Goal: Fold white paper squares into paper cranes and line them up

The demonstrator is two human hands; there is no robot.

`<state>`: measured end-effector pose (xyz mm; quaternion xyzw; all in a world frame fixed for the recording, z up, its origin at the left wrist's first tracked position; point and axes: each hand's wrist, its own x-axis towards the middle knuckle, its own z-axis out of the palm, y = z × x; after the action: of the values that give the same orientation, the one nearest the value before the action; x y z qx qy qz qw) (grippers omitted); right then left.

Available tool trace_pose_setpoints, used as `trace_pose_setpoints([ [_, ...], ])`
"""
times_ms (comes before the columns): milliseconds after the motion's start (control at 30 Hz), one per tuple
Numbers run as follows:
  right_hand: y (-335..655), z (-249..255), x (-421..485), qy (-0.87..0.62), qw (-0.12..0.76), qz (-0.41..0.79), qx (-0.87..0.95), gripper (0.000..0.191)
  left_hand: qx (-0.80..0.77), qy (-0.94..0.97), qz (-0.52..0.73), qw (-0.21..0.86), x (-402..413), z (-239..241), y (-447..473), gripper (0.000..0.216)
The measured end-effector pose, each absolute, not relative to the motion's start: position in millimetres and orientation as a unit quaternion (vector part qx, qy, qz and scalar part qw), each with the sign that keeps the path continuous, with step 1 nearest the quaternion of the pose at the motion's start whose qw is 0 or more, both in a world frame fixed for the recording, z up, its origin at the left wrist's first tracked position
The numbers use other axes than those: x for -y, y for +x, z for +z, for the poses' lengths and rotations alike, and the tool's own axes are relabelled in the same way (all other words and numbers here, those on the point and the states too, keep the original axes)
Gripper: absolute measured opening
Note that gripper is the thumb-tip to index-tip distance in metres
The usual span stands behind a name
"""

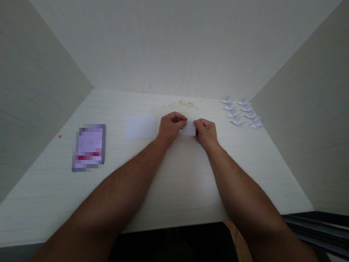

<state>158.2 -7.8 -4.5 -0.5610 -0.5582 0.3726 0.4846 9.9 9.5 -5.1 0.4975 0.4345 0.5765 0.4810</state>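
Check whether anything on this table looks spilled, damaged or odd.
Yes. An irregular beige patch mars the pale wood-grain tabletop beyond the small white paper rectangle; I can't tell whether it's spill or damage. A small red spot also stands out near the tabletop's left edge.

From my head, one camera looks forward and down, from well above and behind my left hand (169,127) and right hand (207,133).

I can read no text, label, brand or number from here. On my feed the purple packet (89,143) on the desk (186,185) is blurred into coarse blocks, and its red band (88,156) gives me no legible letters.
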Motion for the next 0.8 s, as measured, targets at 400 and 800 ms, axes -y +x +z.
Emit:
trace_pose_setpoints([
  [400,159.7,-6.0,7.5,-0.560,0.483,0.327,0.589,0.032,-0.444,0.482,0.597,0.462,-10.7,-7.2,10.9,0.006],
  [800,158.6,-14.5,0.8,-0.558,0.466,0.330,0.602,0.020,-0.460,0.446,0.627,0.444,-13.3,-9.8,10.5,0.009],
])
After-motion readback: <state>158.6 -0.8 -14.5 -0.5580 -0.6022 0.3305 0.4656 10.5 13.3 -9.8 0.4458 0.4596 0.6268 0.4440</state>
